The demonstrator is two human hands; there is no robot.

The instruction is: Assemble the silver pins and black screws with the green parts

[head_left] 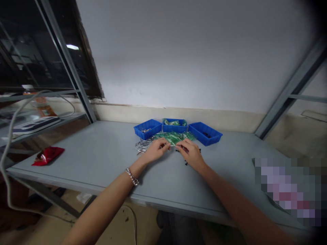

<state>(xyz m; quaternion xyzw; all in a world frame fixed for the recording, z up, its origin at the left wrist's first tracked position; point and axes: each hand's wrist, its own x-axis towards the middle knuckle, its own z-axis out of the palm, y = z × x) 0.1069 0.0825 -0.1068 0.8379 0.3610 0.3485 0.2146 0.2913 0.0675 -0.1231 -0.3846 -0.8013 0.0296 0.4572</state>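
Note:
My left hand (157, 149) and my right hand (190, 151) pinch the two ends of a thin metal rod (173, 145) between them, low over the table. Beside my left hand lies a pile of silvery metal pins (143, 145). Green-printed clear plastic bags (173, 136) are spread just beyond both hands. Small black screw-like pieces (186, 163) lie near my right hand, partly covered by it. Behind stand a left blue bin (148, 133) with some metal pins, a middle blue bin (175, 129) with green bags, and a right blue bin (205, 139) with dark pieces.
On the grey table (102, 170), a red packet (48, 156) lies at the left. A pixelated object (286, 190) is at the right edge. A bottle (42, 103) and a white-and-blue device (35, 125) stand on the left shelf. Metal posts rise on both sides.

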